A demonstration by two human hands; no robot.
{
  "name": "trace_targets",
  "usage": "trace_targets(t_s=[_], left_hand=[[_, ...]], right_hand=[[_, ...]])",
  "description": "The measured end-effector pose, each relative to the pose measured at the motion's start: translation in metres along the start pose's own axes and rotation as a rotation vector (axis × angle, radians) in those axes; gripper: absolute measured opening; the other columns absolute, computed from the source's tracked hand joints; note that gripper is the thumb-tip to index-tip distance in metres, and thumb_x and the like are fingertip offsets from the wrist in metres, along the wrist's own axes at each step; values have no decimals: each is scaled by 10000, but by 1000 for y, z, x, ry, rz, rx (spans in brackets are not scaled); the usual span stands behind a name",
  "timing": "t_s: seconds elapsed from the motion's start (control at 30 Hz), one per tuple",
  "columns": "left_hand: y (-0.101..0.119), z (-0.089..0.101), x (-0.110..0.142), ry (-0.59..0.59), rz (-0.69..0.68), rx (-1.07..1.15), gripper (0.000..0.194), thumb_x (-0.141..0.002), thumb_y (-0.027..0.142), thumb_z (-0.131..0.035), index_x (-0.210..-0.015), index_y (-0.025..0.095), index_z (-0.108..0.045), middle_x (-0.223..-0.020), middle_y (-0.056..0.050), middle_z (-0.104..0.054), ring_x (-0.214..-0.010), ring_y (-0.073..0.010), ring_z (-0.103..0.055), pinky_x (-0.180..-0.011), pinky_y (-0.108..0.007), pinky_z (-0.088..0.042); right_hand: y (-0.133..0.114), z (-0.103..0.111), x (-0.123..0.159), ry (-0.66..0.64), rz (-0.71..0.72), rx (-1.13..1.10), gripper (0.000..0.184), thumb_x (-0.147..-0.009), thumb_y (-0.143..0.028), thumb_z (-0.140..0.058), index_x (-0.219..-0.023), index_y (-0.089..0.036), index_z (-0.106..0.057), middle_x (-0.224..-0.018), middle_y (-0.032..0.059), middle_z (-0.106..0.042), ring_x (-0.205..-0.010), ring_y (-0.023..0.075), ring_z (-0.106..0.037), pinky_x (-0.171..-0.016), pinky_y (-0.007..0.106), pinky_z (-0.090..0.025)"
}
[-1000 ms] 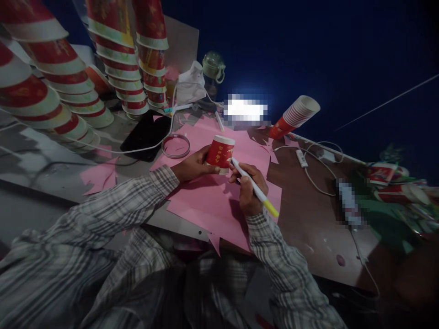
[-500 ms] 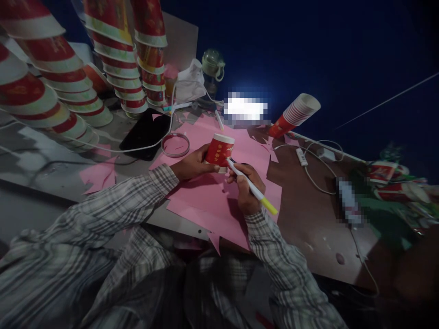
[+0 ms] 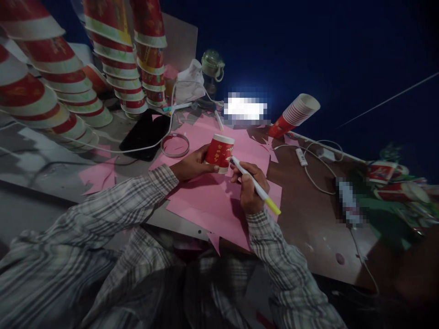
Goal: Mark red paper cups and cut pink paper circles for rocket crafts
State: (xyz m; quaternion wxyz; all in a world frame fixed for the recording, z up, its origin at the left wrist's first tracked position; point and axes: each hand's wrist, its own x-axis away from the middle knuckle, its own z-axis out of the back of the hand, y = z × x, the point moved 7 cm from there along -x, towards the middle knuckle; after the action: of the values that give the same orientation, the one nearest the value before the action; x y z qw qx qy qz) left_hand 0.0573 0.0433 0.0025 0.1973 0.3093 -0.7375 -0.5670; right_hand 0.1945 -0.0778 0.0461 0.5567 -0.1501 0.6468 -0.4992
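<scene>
A red paper cup [image 3: 220, 153] with a white rim and yellow markings is gripped from its left side by my left hand [image 3: 195, 163]. The cup is upside down or upright, I cannot tell which, above sheets of pink paper [image 3: 209, 201]. Closed around a white marker [image 3: 253, 180] with a yellow end is my right hand [image 3: 253, 187]. The marker's tip points at the cup's right side, very close to it; whether it touches is too small to tell.
Tall stacks of red and white cups [image 3: 120, 68] stand at the left. A black tablet-like object [image 3: 146, 135] and a roll of tape or ring [image 3: 175, 145] lie beside the paper. Behind right leans a cup stack [image 3: 295, 115]. A white cable [image 3: 318, 183] crosses the table's right.
My right hand and the marker have shifted slightly right, the tip drawing a little away from the cup's middle. My left hand holds the cup almost still.
</scene>
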Motion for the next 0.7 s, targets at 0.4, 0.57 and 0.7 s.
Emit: trace_targets(t_s=[0.4, 0.57, 0.7], left_hand=[[-3, 1, 0, -6, 11, 24, 713, -671, 308, -933, -1293, 170, -615, -1284, -137, -703, -1191, -304, -688, -1061, -496, -531], [-2, 1, 0, -8, 5, -2, 694, -684, 288, -921, -1295, 170, -615, -1277, -134, -702, -1181, -294, -688, -1061, -487, -529], [1, -1, 1, -4, 9, 23, 690, -676, 303, -933, -1274, 174, -614, -1280, -138, -708, -1166, -288, -694, -1039, -467, -539]], right_hand=[[5, -3, 0, -25, -34, 12, 299, -986, -446, -569, -1188, -266, -696, -959, 37, -722, -673, 154, -682, -692, 391, -625], [7, -4, 0, -44, -42, 14, 307, -984, -452, -576, -1192, -265, -701, -927, 36, -720, -693, 160, -673, -686, 379, -621], [5, -4, 0, -20, -35, -24, 288, -992, -429, -564, -1189, -265, -696, -963, 32, -714, -670, 140, -666, -725, 392, -625]])
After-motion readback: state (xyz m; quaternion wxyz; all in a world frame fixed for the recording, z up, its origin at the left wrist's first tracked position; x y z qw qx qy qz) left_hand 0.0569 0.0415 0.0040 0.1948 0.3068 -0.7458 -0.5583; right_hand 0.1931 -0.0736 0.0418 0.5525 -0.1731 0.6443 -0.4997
